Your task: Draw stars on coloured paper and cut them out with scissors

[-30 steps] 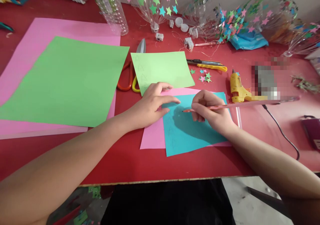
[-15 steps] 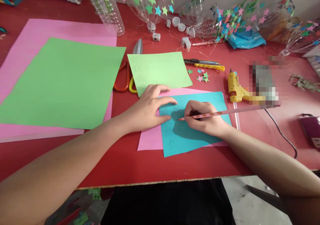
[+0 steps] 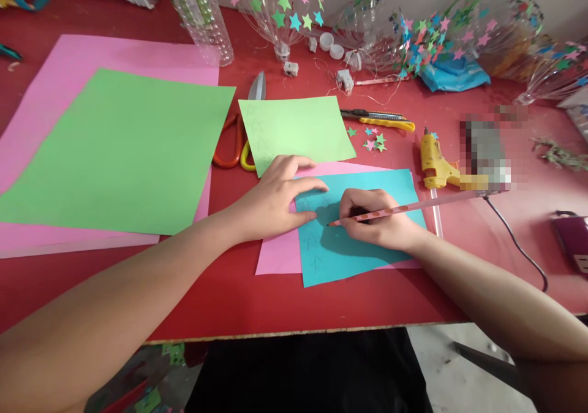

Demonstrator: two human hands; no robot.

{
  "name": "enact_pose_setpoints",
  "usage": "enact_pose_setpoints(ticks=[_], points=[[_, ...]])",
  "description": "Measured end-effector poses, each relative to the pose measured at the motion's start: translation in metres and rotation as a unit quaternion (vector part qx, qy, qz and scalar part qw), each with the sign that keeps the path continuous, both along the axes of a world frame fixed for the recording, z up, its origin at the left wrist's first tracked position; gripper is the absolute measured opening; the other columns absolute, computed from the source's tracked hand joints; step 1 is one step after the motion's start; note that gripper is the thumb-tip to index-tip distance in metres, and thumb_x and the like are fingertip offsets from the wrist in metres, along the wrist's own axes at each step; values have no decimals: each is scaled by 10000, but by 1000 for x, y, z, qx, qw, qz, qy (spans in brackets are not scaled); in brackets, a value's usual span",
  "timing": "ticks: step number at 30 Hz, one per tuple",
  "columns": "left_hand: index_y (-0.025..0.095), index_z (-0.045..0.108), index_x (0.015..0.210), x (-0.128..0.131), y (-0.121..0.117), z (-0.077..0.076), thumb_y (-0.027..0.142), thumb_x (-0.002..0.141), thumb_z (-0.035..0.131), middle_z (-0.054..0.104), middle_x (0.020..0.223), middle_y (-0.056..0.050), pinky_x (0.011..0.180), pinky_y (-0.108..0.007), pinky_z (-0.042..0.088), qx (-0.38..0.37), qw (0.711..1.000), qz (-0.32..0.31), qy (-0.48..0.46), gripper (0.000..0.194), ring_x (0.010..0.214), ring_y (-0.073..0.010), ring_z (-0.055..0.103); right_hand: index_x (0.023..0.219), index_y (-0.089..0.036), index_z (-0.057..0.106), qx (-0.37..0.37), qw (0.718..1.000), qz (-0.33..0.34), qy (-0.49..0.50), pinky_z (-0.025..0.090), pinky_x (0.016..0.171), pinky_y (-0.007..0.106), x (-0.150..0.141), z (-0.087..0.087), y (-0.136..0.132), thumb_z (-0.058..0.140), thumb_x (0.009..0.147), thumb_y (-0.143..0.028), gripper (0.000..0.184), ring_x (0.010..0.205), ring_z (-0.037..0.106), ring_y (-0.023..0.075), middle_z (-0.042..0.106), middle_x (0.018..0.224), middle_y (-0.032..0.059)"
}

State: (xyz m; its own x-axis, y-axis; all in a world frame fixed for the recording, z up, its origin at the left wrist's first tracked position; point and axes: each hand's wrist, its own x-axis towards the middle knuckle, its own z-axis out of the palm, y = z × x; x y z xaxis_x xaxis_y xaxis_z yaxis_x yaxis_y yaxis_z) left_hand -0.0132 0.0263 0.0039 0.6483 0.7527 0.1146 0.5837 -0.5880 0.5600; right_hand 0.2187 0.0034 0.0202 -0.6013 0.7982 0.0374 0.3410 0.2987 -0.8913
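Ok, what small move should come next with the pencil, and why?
Probably a short stroke with the slim, spotted pink pencil, beside the faint star outlines on the rectangular blue paper sheet: the right hand holds the pencil's tip close to that spot, and the left hand lies over the sheet's left edge, seemingly steadying it.

Moderate light. Soft shadow on blue sheet (image 3: 353, 260); pale sheen on surface (image 3: 487, 247), right side. Pixelated patch (image 3: 486, 149) at right.
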Motion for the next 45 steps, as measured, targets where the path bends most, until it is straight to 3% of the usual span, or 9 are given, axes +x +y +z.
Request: enact_pose_setpoints(ticks=[6,18,45], points=[[235,675,1185,0,0,1,304,831,708,452,1365,-117,1129,-541,365,-3,1000,-4,0,362,1311,-332,397,677,-185,486,26,999,-26,-10,310,495,208,-1,-2,0,534,745,-66,145,532,403,68,491,612,-54],[226,676,1182,0,0,1,312,827,712,460,1363,-129,1118,-562,370,2,1000,-6,0,368,1307,-342,405,702,-199,467,41,998,-55,-14,338,522,213,-2,-3,-2,556,776,-88,160,564,433,88,503,634,-46],[226,686,1181,1,0,2,318,810,739,455,1367,-127,1128,-548,364,-14,1000,1,1,385,1309,-338,395,655,-212,396,39,999,-23,-11,251,455,211,0,-1,0,501,705,-106,157,502,308,69,393,562,-70]])
